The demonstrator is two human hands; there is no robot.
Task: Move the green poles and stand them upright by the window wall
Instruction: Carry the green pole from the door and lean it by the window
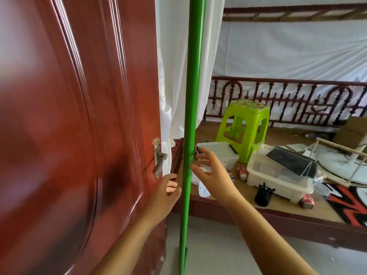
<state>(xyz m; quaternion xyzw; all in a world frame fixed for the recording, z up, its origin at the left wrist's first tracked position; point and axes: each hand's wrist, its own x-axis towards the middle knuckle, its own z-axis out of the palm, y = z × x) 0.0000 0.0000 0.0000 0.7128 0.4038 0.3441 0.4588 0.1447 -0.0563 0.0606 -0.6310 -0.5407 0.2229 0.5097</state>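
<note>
A long green pole (191,96) stands upright from the grey floor to beyond the top of the view, just right of the red door. A second green pole seems to stand right behind it, showing as an edge at the top and bottom. My left hand (165,192) is just left of the pole, fingers loosely apart, holding nothing. My right hand (213,172) is just right of the pole, fingers spread, not touching it.
A red wooden door (79,126) with a brass handle (158,157) fills the left. White curtain (174,76) hangs behind the pole. On the low wooden platform (288,213) sit a lime stool (244,128), plastic boxes (278,175), cans and a small fan.
</note>
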